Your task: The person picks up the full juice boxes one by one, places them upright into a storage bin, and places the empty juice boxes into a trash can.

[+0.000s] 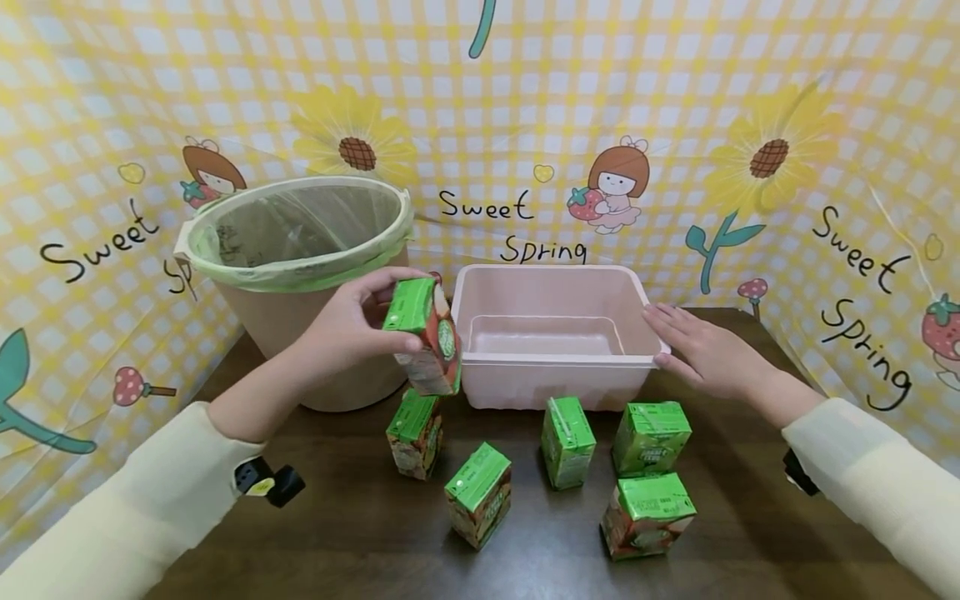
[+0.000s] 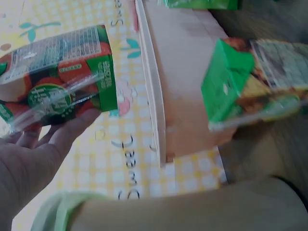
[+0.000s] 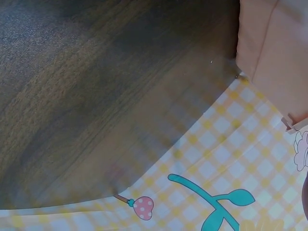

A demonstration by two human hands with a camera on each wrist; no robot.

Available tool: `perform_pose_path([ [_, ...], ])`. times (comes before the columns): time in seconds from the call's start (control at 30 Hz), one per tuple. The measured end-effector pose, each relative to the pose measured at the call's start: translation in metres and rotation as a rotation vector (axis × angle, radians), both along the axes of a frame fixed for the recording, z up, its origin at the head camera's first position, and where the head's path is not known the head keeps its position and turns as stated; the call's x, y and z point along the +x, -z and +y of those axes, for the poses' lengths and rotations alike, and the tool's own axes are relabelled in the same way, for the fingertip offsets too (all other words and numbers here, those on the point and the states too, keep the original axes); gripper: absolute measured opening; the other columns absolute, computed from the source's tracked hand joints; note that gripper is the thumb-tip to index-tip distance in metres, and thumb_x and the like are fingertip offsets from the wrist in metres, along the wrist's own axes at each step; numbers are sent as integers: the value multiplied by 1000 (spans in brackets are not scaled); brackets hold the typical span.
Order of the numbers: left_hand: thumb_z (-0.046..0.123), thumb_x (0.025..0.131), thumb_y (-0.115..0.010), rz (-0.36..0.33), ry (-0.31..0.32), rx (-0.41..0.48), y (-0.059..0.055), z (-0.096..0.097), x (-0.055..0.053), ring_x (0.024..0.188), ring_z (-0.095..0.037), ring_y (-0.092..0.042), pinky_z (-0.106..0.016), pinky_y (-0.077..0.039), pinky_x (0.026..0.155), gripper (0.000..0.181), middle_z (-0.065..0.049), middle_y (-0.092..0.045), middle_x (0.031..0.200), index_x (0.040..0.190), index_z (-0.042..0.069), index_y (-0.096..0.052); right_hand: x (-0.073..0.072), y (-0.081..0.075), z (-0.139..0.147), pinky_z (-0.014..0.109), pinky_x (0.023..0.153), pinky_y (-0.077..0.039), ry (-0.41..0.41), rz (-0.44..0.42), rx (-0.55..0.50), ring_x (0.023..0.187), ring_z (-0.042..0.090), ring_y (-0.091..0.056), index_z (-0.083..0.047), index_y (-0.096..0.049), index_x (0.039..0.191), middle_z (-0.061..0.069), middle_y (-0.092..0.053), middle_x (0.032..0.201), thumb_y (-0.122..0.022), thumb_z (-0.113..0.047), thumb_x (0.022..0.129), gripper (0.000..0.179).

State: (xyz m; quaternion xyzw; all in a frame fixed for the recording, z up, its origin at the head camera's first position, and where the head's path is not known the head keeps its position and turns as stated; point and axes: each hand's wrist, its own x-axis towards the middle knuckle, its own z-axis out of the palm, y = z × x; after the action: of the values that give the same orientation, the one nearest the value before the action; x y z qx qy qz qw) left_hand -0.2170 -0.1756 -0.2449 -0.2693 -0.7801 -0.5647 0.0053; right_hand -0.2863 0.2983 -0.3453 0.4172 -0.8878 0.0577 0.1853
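My left hand (image 1: 348,321) holds a juice box (image 1: 426,337) with a green top between thumb and fingers, raised at the left end of the pink tub (image 1: 555,383). In the left wrist view the held juice box (image 2: 57,77) shows red fruit pictures and a wrapped straw along one side. My right hand (image 1: 701,346) rests on the tub's right rim near its front corner, fingers stretched out. Only a sliver of that hand shows at the right edge of the right wrist view, beside the tub (image 3: 274,57). Inside, the tub's visible floor is bare.
Several juice boxes stand on the dark wooden table (image 1: 360,533) in front of the tub, including one box (image 1: 415,433) below my left hand and another box (image 1: 648,515) at front right. A lined trash bin (image 1: 330,350) stands at the left. Patterned cloth (image 1: 480,108) hangs behind.
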Motion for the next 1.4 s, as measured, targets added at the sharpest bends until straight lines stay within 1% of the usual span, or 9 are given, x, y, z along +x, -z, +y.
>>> perform_pose_path([
  [0.1, 11, 77, -83, -13, -5, 0, -2, 15, -6, 98, -23, -62, -32, -54, 77, 65, -13, -64, 113, 134, 4, -52, -1, -1, 1, 50, 108, -31, -1, 1, 6, 133, 44, -37, 5, -41, 143, 25, -39, 147, -50, -35, 102, 58],
  [0.3, 7, 78, -81, -53, 10, 23, -9, 44, -19, 103, -26, -61, -37, -53, 81, 64, -14, -62, 117, 135, 7, -52, -5, -1, 2, 49, 108, -30, 0, -1, 22, 134, 43, -36, 2, -39, 146, 24, -38, 148, -49, -36, 102, 59],
  [0.43, 6, 79, -80, -61, 21, 33, -11, 63, -33, 101, -26, -62, -38, -53, 81, 62, -13, -62, 115, 135, 7, -52, -6, -1, 4, 50, 108, -30, -8, 3, 35, 135, 42, -35, 2, -39, 146, 23, -39, 148, -49, -35, 102, 59],
  [0.53, 7, 79, -79, -72, 26, 39, -10, 76, -45, 100, -26, -62, -38, -54, 78, 61, -14, -63, 112, 134, 7, -53, -7, -2, 4, 50, 109, -29, -6, 4, 44, 135, 42, -34, 3, -41, 145, 23, -39, 148, -50, -35, 102, 58],
  [0.73, 14, 79, -81, -100, -11, 26, -6, 95, -68, 99, -25, -63, -38, -56, 73, 64, -12, -63, 112, 136, 10, -53, -7, -4, 1, 51, 108, -29, 8, -25, 61, 137, 41, -33, 4, -41, 144, 23, -38, 149, -51, -35, 101, 59],
  [0.83, 16, 78, -83, -94, -9, 26, -4, 104, -79, 97, -26, -63, -39, -57, 71, 63, -12, -64, 109, 134, 11, -54, -7, -4, 0, 52, 108, -30, 13, -31, 69, 138, 40, -32, 4, -40, 145, 23, -38, 149, -50, -35, 101, 59],
  [1.03, 17, 78, -84, -84, 24, 15, 0, 124, -98, 93, -25, -63, -39, -56, 71, 61, -12, -64, 106, 131, 11, -54, -6, -5, 1, 51, 109, -29, 16, -26, 76, 137, 41, -32, 6, -42, 143, 23, -39, 148, -51, -36, 101, 59],
  [1.2, 18, 76, -85, -76, 57, -2, 4, 139, -114, 88, -24, -63, -39, -56, 69, 63, -13, -65, 102, 130, 9, -54, -5, -5, 1, 52, 108, -30, 21, -34, 83, 136, 42, -34, 6, -42, 143, 23, -39, 148, -52, -35, 101, 59],
  [1.4, 16, 76, -85, -75, 94, -22, 11, 154, -130, 85, -24, -62, -42, -56, 73, 64, -14, -64, 101, 131, 7, -53, -5, -7, 1, 53, 107, -30, 33, -53, 100, 137, 42, -32, 5, -40, 144, 22, -38, 149, -51, -35, 101, 60],
])
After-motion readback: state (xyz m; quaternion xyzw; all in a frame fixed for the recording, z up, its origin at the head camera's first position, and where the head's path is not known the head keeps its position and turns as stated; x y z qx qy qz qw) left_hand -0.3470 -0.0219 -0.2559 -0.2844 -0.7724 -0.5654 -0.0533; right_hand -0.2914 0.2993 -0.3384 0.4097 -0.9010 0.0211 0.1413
